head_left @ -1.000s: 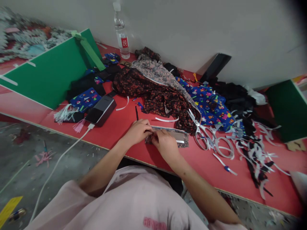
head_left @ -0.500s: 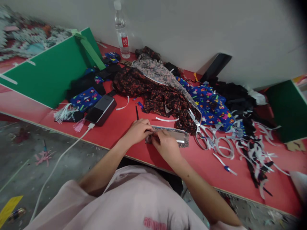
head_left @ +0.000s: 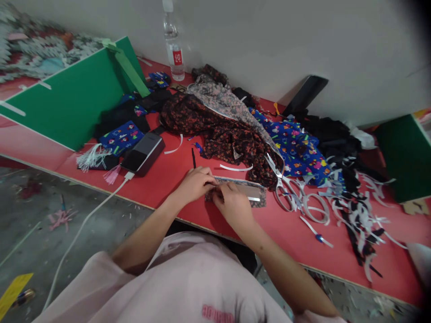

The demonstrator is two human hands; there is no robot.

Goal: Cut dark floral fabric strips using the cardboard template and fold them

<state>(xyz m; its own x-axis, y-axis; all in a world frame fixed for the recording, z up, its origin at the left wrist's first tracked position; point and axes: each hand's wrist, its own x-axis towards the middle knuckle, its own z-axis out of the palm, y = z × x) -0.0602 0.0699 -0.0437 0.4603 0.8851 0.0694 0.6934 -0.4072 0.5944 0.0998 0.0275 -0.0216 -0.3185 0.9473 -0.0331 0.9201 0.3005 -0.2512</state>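
Observation:
A small rectangular strip of floral fabric (head_left: 258,203) lies on the red table near its front edge, with a brownish flat piece and a white strip on top. My left hand (head_left: 197,184) pinches its left end, fingers closed. My right hand (head_left: 234,204) lies over the middle of the strip, fingertips pinched together close to the left ones. The fingers hide the spot where they meet. Just right of the strip lie scissors with white handles (head_left: 284,190), blades pointing up and left. Dark floral cloth (head_left: 229,139) is heaped just beyond my hands.
To the left are a black power bank (head_left: 143,154) with a white cable (head_left: 90,213) and a green divider (head_left: 74,98). A water bottle (head_left: 175,56) stands by the wall. Blue patterned cloth (head_left: 299,152), white and black scraps (head_left: 362,224) and a leaning phone (head_left: 306,94) are at the right.
The view has shifted very slightly. Both hands keep their pinch on the fabric strip in nearly the same place.

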